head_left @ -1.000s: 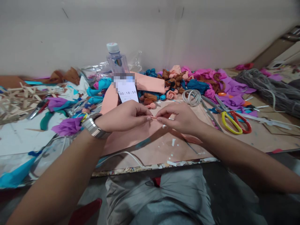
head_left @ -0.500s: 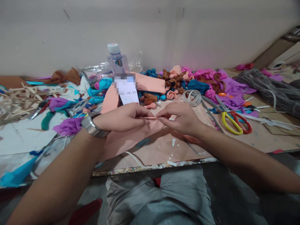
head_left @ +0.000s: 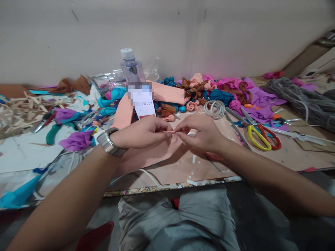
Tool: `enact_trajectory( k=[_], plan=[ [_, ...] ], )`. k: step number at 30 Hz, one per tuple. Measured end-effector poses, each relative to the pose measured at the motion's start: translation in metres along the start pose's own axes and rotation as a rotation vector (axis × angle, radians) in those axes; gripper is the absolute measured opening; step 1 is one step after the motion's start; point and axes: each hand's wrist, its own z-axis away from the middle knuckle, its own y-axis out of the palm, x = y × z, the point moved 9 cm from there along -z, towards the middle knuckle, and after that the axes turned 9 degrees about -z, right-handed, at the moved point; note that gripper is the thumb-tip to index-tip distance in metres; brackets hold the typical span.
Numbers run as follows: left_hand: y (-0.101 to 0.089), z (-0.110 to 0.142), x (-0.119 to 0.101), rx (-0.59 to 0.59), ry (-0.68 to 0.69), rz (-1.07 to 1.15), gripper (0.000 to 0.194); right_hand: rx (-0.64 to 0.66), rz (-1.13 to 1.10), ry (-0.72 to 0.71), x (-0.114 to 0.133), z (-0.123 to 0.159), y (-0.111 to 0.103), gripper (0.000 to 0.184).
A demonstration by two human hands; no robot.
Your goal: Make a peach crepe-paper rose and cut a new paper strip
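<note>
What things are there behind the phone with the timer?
Behind the phone stands a clear bottle with a white cap; farther back is the wall. Peach paper shows at both sides of the phone. The bottle's base and whatever supports the phone are covered.

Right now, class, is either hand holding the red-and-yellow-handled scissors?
No: the scissors lie apart from the left hand and right hand, which both pinch peach paper.

Phone (head_left: 144,108) timer: reading adv. from :50 to :51; lower screen more exposed vs. 1st pic. L. hand (head_left: 140,133) & wristwatch (head_left: 110,142): both shifted slightly R. rel. to prev. pos.
</note>
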Motion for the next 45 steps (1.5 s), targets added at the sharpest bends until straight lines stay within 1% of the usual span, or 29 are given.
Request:
enact_trajectory(
  k=[7,9,13,17,20,24,33,37,41,45],
  plan=[
    [0.003,-0.001,0.000,0.015,-0.010,0.045,0.022,0.011,0.077,-0.059,0.006,0.001,0.002,0.009],
    [0.005,-0.002,0.001,0.022,-0.018,0.078,0.025,0.022,0.086,-0.068,0.007,0.001,0.004,0.009],
    [0.007,-0.004,0.006,-0.003,-0.063,0.177,0.039,0.009,0.092,-0.105,0.009,0.001,0.003,0.009],
    [0.008,-0.004,0.007,-0.005,-0.063,0.220,0.038,0.007,0.092,-0.137,0.011,0.002,0.003,0.009],
    [0.007,-0.003,0.006,0.006,-0.058,0.206,0.034,-0.005,0.089,-0.150,0.012,0.002,0.002,0.008],
    [0.006,-0.002,0.006,0.020,-0.045,0.180,0.033,-0.029,0.090,-0.157,0.012,0.002,0.000,0.008],
    [0.001,0.000,0.008,0.032,-0.060,0.115,0.026,0.026,0.063,-0.208,0.015,0.003,0.004,0.013],
    [-0.001,0.001,0.009,0.028,-0.083,0.094,0.027,0.031,0.057,-0.216,0.016,0.003,0.005,0.011],
    [-0.001,0.001,0.007,0.021,-0.072,0.110,0.026,0.029,0.050,-0.215,0.018,0.003,0.004,0.011],
    [-0.001,0.000,0.009,0.000,-0.094,0.182,0.035,0.024,0.051,-0.212,0.019,0.003,0.004,0.012]
  ],
)
